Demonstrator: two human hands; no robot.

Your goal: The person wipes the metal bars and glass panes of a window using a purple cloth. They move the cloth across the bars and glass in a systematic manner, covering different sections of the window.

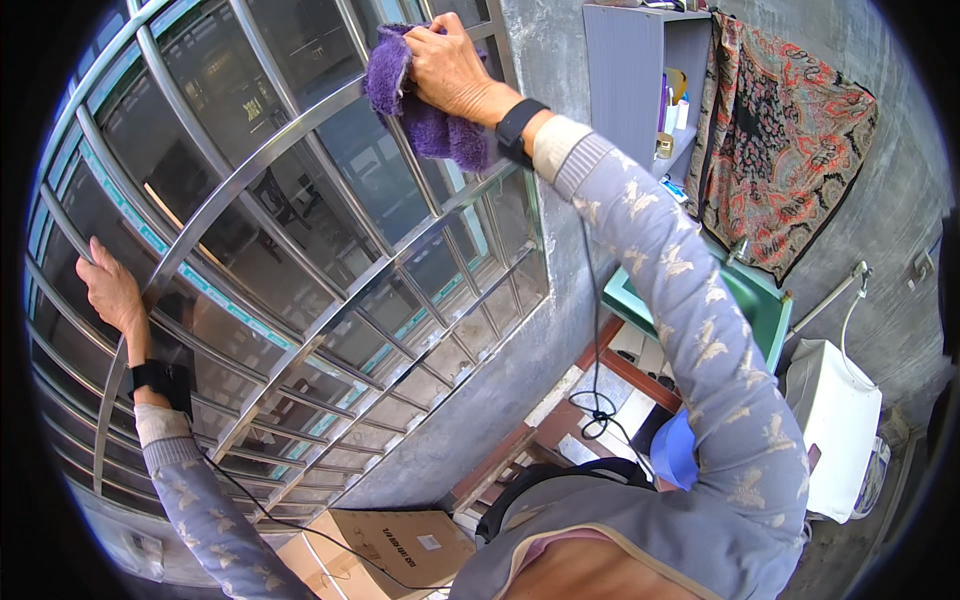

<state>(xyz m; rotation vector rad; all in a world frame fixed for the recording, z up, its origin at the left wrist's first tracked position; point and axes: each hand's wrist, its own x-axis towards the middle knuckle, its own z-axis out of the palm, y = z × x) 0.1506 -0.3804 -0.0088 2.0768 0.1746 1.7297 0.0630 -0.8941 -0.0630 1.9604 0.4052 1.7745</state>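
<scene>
Before me stands a window grille of shiny metal bars (285, 146), with glass panes behind it. My right hand (450, 71) grips a purple terry cloth (386, 71), raised high against the upper right part of the grille. The cloth drapes over a flat crossbar and hangs below my wrist. At the far left my left hand (112, 289) is wrapped around one of the round bars (64, 221). Its fingertips are partly hidden behind that bar. Each wrist wears a black band.
A grey wall shelf (626, 75) stands beside the window, with a patterned cloth (795, 142) hanging next to it. Lower right are a green sink (750, 307), a blue basin (673, 450) and a white covered object (832, 427). A dark cable (596, 330) dangles near a cardboard box (405, 540).
</scene>
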